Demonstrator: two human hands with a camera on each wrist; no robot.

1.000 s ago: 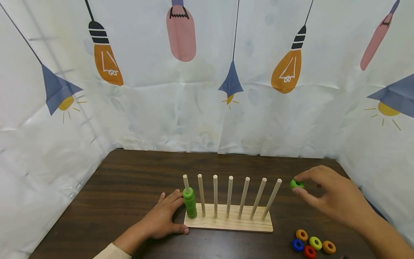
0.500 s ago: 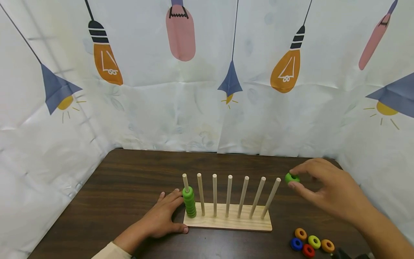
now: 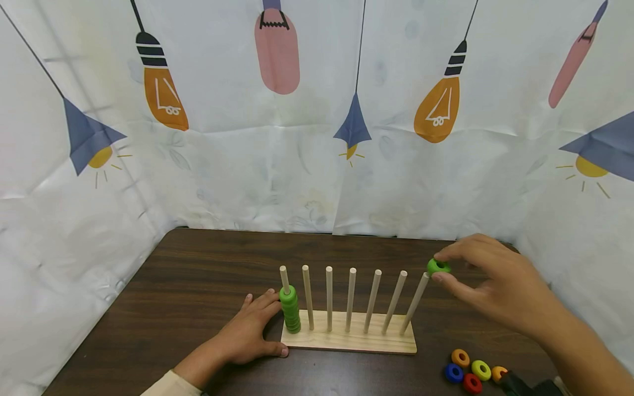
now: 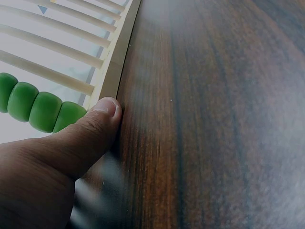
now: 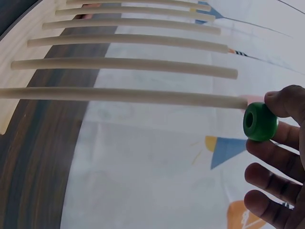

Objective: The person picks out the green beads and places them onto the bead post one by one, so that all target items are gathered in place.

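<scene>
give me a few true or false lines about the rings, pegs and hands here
1. The right hand pinches a green ring by the tip of the rightmost peg. True.
2. The green ring is already down on that peg. False: it is at the tip, not yet threaded.
3. The stack of green rings sits on the leftmost peg. True.
4. The left hand holds a red ring. False: it rests against the wooden base, holding nothing.
5. The five middle pegs are bare. True.
</scene>
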